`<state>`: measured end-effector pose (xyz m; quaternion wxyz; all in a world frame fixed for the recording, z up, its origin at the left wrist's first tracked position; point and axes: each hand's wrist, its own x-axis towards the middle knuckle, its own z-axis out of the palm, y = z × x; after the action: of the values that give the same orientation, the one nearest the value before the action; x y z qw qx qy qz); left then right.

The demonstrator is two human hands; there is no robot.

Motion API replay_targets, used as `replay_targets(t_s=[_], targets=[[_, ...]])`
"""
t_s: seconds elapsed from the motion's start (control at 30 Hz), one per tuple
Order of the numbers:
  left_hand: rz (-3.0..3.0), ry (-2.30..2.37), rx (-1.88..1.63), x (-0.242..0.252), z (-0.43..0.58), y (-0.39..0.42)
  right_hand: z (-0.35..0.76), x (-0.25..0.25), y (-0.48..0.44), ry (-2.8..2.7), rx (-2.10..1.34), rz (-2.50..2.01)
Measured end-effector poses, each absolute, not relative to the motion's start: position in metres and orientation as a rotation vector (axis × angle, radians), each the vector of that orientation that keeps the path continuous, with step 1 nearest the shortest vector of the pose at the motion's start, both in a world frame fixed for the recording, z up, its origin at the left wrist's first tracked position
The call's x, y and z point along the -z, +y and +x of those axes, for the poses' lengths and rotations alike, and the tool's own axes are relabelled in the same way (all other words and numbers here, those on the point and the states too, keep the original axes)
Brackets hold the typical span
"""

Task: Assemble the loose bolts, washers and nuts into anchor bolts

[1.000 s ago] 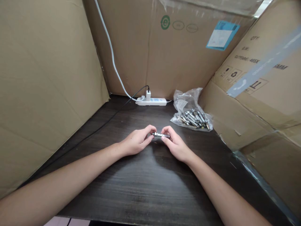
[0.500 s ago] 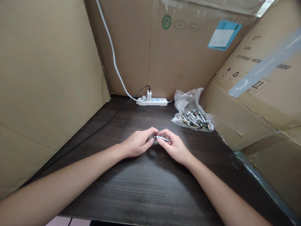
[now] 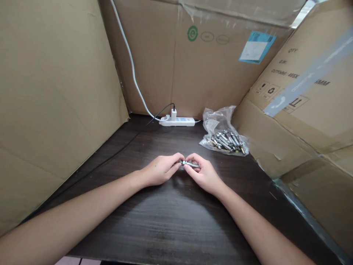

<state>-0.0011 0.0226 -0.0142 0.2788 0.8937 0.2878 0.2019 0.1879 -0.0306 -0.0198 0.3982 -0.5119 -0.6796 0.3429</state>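
Note:
A silvery expansion bolt (image 3: 190, 164) lies crosswise between my two hands, just above the dark tabletop. My left hand (image 3: 161, 169) pinches its left end with thumb and fingers, beside the nut. Around the sleeve on the right, my right hand (image 3: 204, 173) has its thumb and fingers closed. The fingers hide both ends of the bolt in part. Farther back on the right, a clear plastic bag (image 3: 213, 114) holds several similar expansion bolts (image 3: 227, 139).
Behind my hands stands a white power strip (image 3: 182, 122) with a white adapter (image 3: 173, 115) and a black cable (image 3: 121, 149). Cardboard boxes (image 3: 149, 48) wall in the dark table (image 3: 165, 235) at the left, back and right.
The view has tilted and shifted slightly. Both hands keep their hold on the bolt, with the fingers moved only a little and more of the sleeve showing.

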Motion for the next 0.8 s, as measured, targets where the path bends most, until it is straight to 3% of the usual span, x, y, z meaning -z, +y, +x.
replay_targets(t_s=[0.8], targets=[[2.355, 0.656, -0.591, 0.0138, -0.0021, 0.0216, 0.1898, 0.0198, -0.0293, -1.756, -0.848, -1.342]])
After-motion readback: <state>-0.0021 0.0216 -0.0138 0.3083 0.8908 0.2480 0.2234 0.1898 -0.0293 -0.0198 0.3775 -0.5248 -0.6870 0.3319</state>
